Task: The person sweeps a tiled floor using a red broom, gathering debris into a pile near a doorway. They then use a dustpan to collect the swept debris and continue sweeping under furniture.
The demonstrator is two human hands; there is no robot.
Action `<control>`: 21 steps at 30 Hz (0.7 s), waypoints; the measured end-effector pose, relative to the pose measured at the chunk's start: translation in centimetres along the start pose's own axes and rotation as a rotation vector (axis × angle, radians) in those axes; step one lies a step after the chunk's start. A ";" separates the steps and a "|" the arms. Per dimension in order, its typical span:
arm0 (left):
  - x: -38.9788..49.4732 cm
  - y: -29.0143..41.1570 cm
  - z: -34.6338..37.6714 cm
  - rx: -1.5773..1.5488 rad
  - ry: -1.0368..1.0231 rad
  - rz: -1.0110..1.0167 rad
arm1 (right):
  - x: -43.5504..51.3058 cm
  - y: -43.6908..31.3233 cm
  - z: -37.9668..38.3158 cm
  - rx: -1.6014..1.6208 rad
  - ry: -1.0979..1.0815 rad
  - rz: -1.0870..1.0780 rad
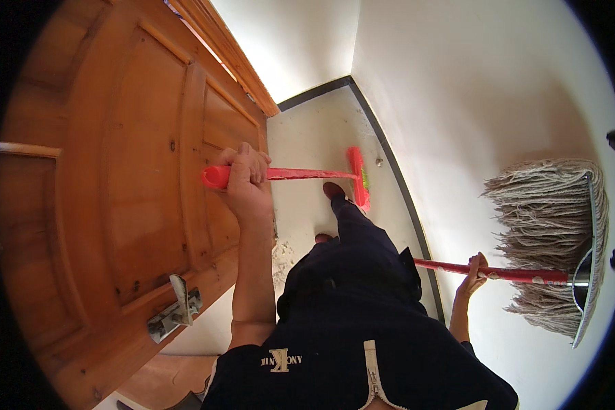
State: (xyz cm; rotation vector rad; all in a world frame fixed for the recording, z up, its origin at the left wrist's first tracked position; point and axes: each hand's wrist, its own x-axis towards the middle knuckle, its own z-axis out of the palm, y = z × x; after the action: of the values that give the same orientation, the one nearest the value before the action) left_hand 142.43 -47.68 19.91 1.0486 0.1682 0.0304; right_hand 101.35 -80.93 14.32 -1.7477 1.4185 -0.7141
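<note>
My left hand (248, 171) grips a red broom handle (307, 174) close to its top end. The handle runs down to a red broom head (357, 177) at floor level by my shoe, with some green bristles showing. Out to the right, my right hand (475, 274) is closed around the red handle (528, 275) of a string mop. The mop is held head up, and its grey-white cotton strands (543, 220) hang from a metal clamp (593, 230) beside the white wall. Its lower handle end is hidden behind my dark clothing.
A wooden panel door (148, 143) with a metal lever handle (182, 302) stands close on my left. A white wall (441, 92) with a dark skirting strip (389, 148) bounds the right. Dust and debris (283, 259) lie by the door's edge. A small round object (379, 162) is near the skirting.
</note>
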 end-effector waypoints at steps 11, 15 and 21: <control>-4.8 0.2 1.3 -0.005 -0.044 0.035 | -4.7 10.7 -1.5 -0.335 -0.564 1.013; -7.1 2.1 2.3 -0.058 -0.213 0.073 | -5.3 7.6 4.7 -0.405 -1.000 0.104; -10.1 9.5 3.9 -0.002 -0.336 0.238 | -6.0 -7.5 20.3 -0.118 -1.009 -0.576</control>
State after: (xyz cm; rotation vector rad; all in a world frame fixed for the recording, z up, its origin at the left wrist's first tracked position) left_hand 133.60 -47.33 31.25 1.0523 -0.2615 0.0683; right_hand 120.44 -70.14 9.54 -2.1503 0.2742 0.0493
